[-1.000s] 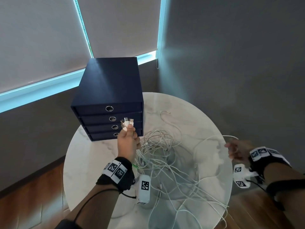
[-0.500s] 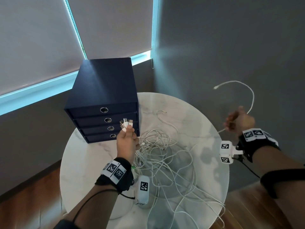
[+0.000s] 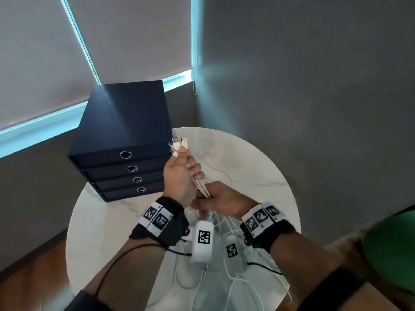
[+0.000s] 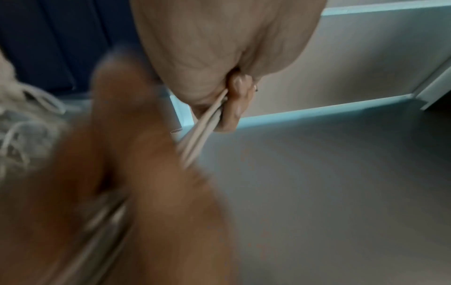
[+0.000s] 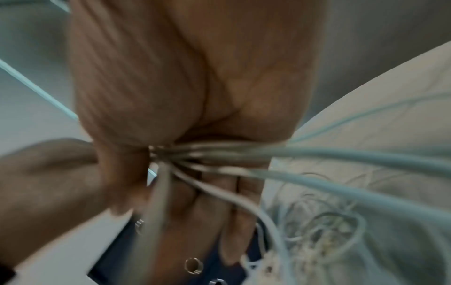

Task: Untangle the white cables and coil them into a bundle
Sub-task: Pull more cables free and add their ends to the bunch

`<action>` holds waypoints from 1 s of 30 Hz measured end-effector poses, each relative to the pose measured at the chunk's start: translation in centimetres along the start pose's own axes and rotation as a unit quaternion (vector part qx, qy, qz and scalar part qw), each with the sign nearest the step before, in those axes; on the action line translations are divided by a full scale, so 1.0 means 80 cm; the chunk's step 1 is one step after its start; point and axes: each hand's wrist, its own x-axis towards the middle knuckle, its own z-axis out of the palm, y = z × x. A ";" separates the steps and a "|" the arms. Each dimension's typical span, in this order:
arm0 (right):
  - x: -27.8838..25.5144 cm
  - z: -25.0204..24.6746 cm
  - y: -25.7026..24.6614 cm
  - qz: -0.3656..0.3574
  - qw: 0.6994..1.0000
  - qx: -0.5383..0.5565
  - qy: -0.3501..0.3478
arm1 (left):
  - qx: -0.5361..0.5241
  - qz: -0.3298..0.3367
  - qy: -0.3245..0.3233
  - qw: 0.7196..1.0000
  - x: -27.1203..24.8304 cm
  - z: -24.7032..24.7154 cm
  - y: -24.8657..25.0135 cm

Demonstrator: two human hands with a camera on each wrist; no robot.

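My left hand is raised above the round marble table and grips a bunch of white cables in its fist. Their USB plug ends stick out above the fingers. My right hand is directly below the left and is curled round the same white cables just under the left fist. From there the strands hang down to a loose tangle on the table. In the blurred left wrist view the cables run taut from the left hand toward the right.
A dark blue drawer box with several ring pulls stands at the table's back left, close to the plugs. One thin cable end lies on the table behind the hands. Grey walls and window blinds surround the table; wooden floor lies below.
My right hand swung in from the far right, where it held a cable end up, and now grips the cables below the left hand. The left hand rose a little.
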 end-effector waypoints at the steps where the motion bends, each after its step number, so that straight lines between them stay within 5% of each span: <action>1: -0.001 0.001 0.009 0.013 0.999 -0.023 0.028 | -0.005 0.004 0.002 1.000 0.004 -0.004 0.008; 14: -0.097 -0.151 0.189 0.243 0.902 -0.281 0.221 | -0.020 0.022 0.086 0.996 0.027 -0.102 0.065; 18: -0.127 -0.192 0.184 0.259 0.882 -0.273 0.285 | 0.013 0.007 0.086 0.996 0.023 -0.117 0.063; 21: -0.131 -0.211 0.177 0.285 0.833 -0.326 0.344 | 0.062 -0.022 0.061 0.996 0.014 -0.116 0.043; 24: -0.124 -0.209 0.196 0.325 0.828 -0.337 0.310 | 0.109 -0.061 0.045 0.991 0.002 -0.117 0.016; 30: -0.125 -0.163 0.216 0.426 0.787 -0.438 0.085 | 0.206 -0.061 0.055 0.975 -0.018 -0.136 -0.043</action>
